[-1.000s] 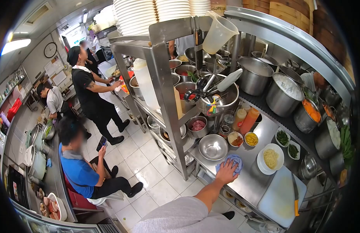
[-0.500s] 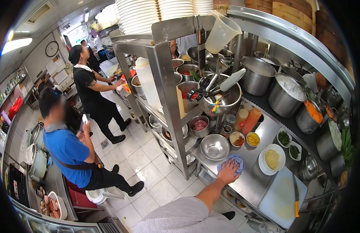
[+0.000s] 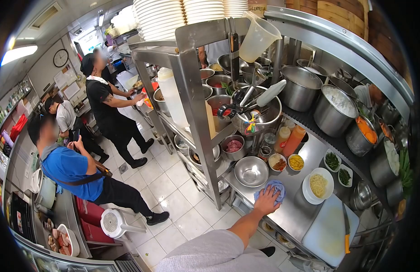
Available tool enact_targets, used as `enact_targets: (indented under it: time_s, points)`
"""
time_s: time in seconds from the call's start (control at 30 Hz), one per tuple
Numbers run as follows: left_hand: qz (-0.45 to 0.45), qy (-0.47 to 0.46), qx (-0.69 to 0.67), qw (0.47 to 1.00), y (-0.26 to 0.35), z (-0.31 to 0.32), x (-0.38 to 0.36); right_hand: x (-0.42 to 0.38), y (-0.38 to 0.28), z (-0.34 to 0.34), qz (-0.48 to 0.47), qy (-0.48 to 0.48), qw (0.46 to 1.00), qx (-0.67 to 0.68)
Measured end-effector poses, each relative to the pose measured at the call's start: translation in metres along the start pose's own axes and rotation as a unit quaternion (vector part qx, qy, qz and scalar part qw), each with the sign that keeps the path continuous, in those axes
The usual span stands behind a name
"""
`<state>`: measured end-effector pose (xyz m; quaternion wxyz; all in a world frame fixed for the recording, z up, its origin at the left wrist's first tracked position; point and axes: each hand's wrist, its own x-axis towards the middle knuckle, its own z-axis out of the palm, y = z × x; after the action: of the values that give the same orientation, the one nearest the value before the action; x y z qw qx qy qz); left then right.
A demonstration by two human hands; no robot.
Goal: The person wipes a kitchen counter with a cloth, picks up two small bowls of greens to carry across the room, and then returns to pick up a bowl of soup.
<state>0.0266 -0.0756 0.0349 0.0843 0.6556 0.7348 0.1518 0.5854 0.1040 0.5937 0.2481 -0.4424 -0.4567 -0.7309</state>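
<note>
My left hand (image 3: pixel 266 201) rests palm down on a crumpled blue cloth (image 3: pixel 277 187) at the front edge of the steel counter (image 3: pixel 287 217). Its fingers are bent over the cloth, which bunches up around them. An empty steel bowl (image 3: pixel 251 172) sits just beyond the cloth. To the right are a white bowl of noodles (image 3: pixel 318 186) and a white cutting board (image 3: pixel 330 231) with an orange-handled knife (image 3: pixel 346 226) on it. Small bowls of chopped red (image 3: pixel 277 162) and yellow food (image 3: pixel 295 162) stand behind. My right hand is out of view.
A steel rack (image 3: pixel 198 122) rises left of the counter. Large pots (image 3: pixel 301 88) line the raised shelf. A person in blue (image 3: pixel 74 167) holds a phone, beside a white stool (image 3: pixel 112 223). A person in black (image 3: pixel 103 99) and one in grey (image 3: pixel 67 118) stand further back.
The person in blue has shifted left and leans back, uncovering the stool and the person in grey. My left hand and the cloth are nearly unchanged.
</note>
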Motion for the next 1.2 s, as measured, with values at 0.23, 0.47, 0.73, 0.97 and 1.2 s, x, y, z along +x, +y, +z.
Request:
enact_targets:
  time_s: [0.23, 0.47, 0.73, 0.97, 1.2]
  points:
    - [-0.002, -0.007, 0.001, 1.0, 0.0008, -0.0022, -0.0003, -0.003, 0.0014, 0.0062, 0.001, 0.011, 1.0, -0.006]
    - [-0.004, -0.013, 0.001, 1.0, 0.0008, -0.0023, 0.0004, -0.0025, 0.0018, 0.0044, 0.004, -0.012, 1.0, -0.003]
    - [-0.003, -0.011, 0.001, 1.0, 0.0004, -0.0015, 0.0001, -0.0024, 0.0011, 0.0057, 0.016, 0.005, 1.0, 0.025]
    - [-0.008, -0.033, 0.006, 0.999, 0.0021, -0.0063, -0.0001, -0.0037, 0.0016, 0.006, 0.024, -0.009, 1.0, 0.012]
    - [-0.006, -0.015, 0.001, 1.0, 0.0004, 0.0001, -0.0007, -0.0009, 0.001, -0.0001, 0.017, -0.01, 0.999, 0.029]
